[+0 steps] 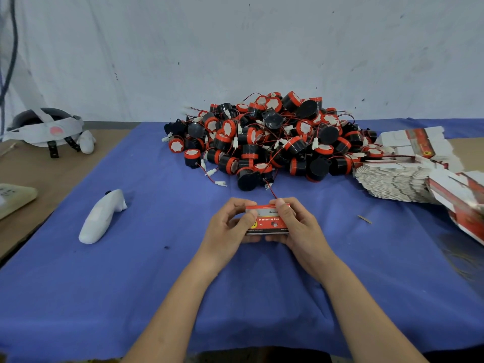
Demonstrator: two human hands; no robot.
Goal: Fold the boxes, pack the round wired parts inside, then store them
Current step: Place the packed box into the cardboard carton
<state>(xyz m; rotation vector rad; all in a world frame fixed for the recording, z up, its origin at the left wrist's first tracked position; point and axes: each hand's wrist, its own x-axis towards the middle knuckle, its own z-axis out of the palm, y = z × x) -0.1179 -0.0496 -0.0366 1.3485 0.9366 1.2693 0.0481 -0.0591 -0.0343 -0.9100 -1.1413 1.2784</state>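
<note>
A small red and white box (269, 221) sits low over the blue cloth in the middle of the table, held between both hands. My left hand (230, 226) grips its left end with curled fingers, thumb on top. My right hand (296, 224) grips its right end, thumb pressing the top edge. A thin red wire (271, 191) runs from the box's top edge back toward the pile. Behind lies a big pile of round black and red wired parts (267, 137). A stack of flat unfolded boxes (398, 179) lies at the right.
A blue cloth (157, 271) covers the table. A white controller (100, 218) lies at the left. A headset (47, 129) and a second white controller sit at the far left on bare brown table. A pale power strip (13, 200) lies at the left edge.
</note>
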